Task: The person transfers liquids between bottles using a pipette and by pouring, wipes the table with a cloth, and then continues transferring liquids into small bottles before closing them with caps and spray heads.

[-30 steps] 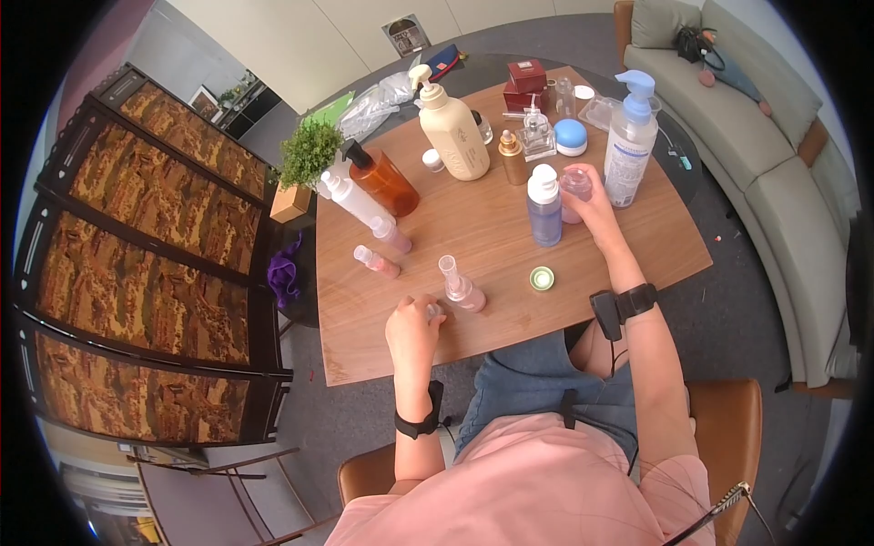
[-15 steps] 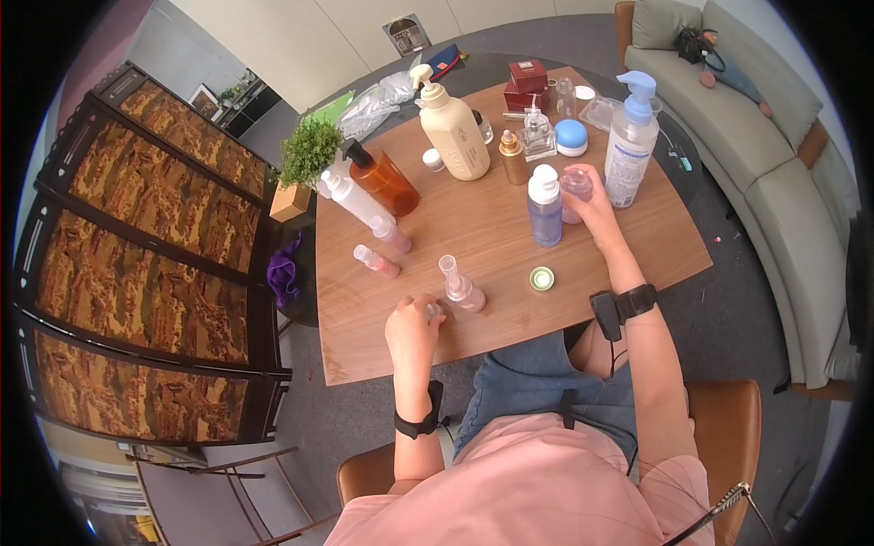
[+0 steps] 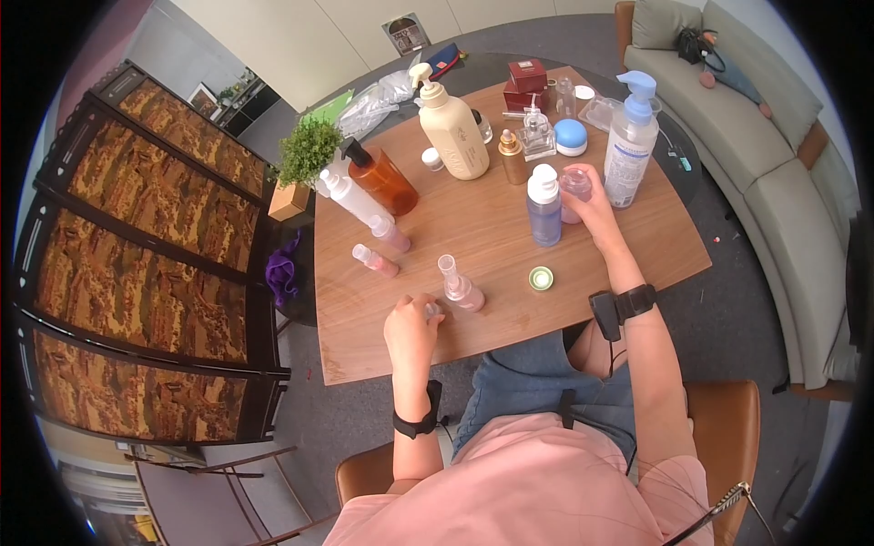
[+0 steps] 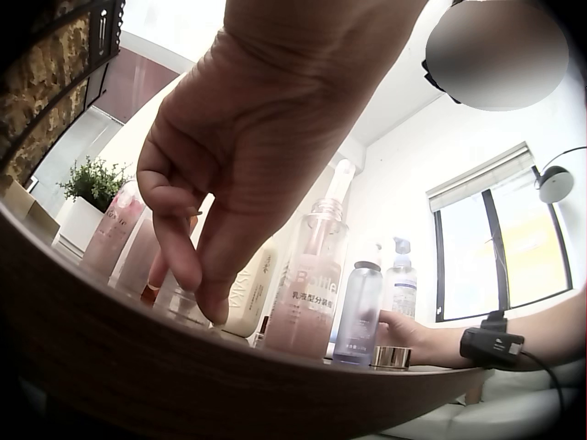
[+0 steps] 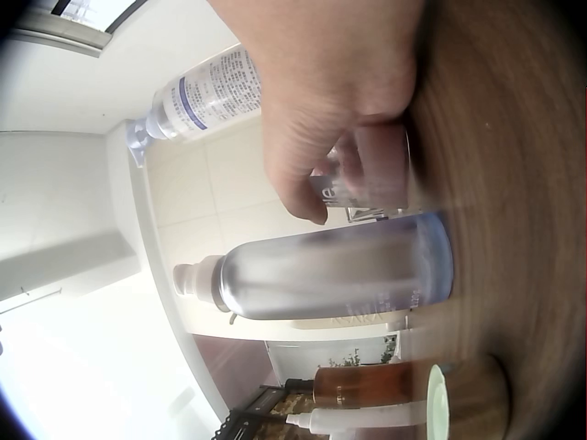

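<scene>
My left hand [image 3: 410,337] pinches a clear plastic cap [image 4: 181,301] low at the table's near edge. Just right of it stands a pink lotion bottle [image 3: 464,293] with a clear tip on top. My right hand [image 3: 592,205] grips a small pink bottle [image 5: 381,170], its base at the tabletop. A translucent blue-violet bottle [image 3: 544,218] with a white top stands upright right beside those fingers. Between the hands lies a gold screw cap [image 4: 393,357] with a pale green liner [image 3: 541,278]. My left palm and fingers partly cover the clear cap in the head view.
Two small pink bottles, one of them a spray bottle [image 3: 375,261], stand at the left with a white bottle [image 3: 355,198] and an amber pump bottle [image 3: 384,182]. A cream pump bottle [image 3: 452,136], perfume bottle [image 3: 537,138] and blue-lidded jar [image 3: 571,136] stand farther back. A tall pump bottle [image 3: 630,150] is right.
</scene>
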`<state>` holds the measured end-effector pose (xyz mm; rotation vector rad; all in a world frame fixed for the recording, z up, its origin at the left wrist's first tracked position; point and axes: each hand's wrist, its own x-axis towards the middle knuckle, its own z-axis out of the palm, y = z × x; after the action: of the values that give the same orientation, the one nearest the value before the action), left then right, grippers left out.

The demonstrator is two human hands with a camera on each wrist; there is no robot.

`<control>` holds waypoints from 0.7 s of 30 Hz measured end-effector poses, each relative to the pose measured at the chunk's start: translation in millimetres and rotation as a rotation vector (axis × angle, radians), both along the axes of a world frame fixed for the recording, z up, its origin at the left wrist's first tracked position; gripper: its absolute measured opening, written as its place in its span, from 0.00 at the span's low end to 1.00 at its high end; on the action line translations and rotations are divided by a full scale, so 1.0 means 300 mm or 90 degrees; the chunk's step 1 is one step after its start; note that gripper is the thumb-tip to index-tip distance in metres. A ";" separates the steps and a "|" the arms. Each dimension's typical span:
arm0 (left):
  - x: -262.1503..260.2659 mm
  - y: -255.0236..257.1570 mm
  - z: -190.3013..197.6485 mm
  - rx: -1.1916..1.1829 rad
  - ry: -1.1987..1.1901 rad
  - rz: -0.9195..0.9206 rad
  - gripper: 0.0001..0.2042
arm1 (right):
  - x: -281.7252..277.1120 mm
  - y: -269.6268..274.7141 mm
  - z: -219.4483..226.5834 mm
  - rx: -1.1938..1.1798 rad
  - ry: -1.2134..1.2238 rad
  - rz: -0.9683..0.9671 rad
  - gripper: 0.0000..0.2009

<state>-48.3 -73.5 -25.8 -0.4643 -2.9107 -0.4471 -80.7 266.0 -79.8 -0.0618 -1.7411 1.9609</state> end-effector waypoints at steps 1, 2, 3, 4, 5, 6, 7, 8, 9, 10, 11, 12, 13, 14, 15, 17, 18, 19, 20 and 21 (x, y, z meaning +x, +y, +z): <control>0.000 0.000 -0.001 -0.001 0.002 -0.001 0.13 | 0.001 -0.001 0.003 0.001 -0.001 0.000 0.20; 0.000 0.000 -0.001 -0.001 0.004 -0.002 0.13 | 0.002 -0.003 0.005 -0.004 -0.005 0.001 0.20; -0.001 0.000 -0.002 0.000 0.004 -0.001 0.13 | 0.004 -0.003 0.008 -0.007 -0.010 0.002 0.20; -0.002 0.000 -0.003 -0.002 0.003 0.001 0.13 | 0.003 -0.003 0.008 -0.006 -0.011 0.002 0.20; -0.002 0.000 -0.004 -0.005 0.003 0.002 0.13 | 0.003 -0.002 0.007 -0.011 -0.012 0.004 0.20; -0.001 0.001 -0.001 -0.004 0.003 0.003 0.13 | 0.003 -0.002 0.007 -0.017 -0.014 0.005 0.20; 0.002 0.003 0.006 -0.005 -0.004 0.000 0.13 | 0.003 -0.002 0.008 -0.016 -0.015 0.006 0.20; 0.004 0.005 0.010 -0.006 -0.010 -0.003 0.13 | 0.004 -0.002 0.008 -0.019 -0.012 0.008 0.20; 0.004 0.006 0.012 -0.005 -0.011 -0.002 0.13 | 0.005 -0.002 0.009 -0.023 -0.010 0.011 0.20; 0.004 0.006 0.013 -0.003 -0.014 -0.001 0.13 | 0.004 -0.001 0.006 -0.022 -0.011 0.011 0.20; 0.004 0.006 0.013 -0.002 -0.017 0.000 0.13 | 0.002 -0.001 0.003 -0.016 -0.010 0.005 0.20; 0.005 0.006 0.014 -0.001 -0.018 0.000 0.13 | 0.000 -0.001 0.000 -0.010 -0.010 -0.001 0.20; 0.005 0.006 0.014 0.000 -0.020 0.001 0.13 | -0.001 0.002 -0.004 -0.009 -0.011 -0.001 0.20; 0.005 0.006 0.015 0.000 -0.021 0.001 0.13 | -0.004 0.004 -0.007 -0.004 -0.013 -0.002 0.20; 0.007 0.007 0.017 0.000 -0.022 0.001 0.13 | -0.005 0.006 -0.011 0.002 -0.015 -0.004 0.20; 0.008 0.010 0.020 -0.001 -0.019 0.004 0.13 | -0.007 0.006 -0.012 0.002 -0.013 -0.002 0.20; 0.008 0.009 0.019 0.000 -0.019 0.004 0.13 | -0.007 0.006 -0.013 0.002 -0.010 0.000 0.20; 0.007 0.008 0.017 -0.001 -0.018 0.002 0.13 | -0.006 0.006 -0.012 0.002 -0.010 0.000 0.20; 0.007 0.007 0.016 -0.001 -0.017 0.001 0.14 | -0.005 0.006 -0.010 0.000 -0.014 0.001 0.20; 0.006 0.007 0.016 0.000 -0.017 0.000 0.14 | -0.005 0.005 -0.010 -0.001 -0.017 0.001 0.20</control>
<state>-46.5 -71.4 -21.1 -0.4608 -2.9367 -0.4563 -82.0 267.6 -82.6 -0.0875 -1.7570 1.9719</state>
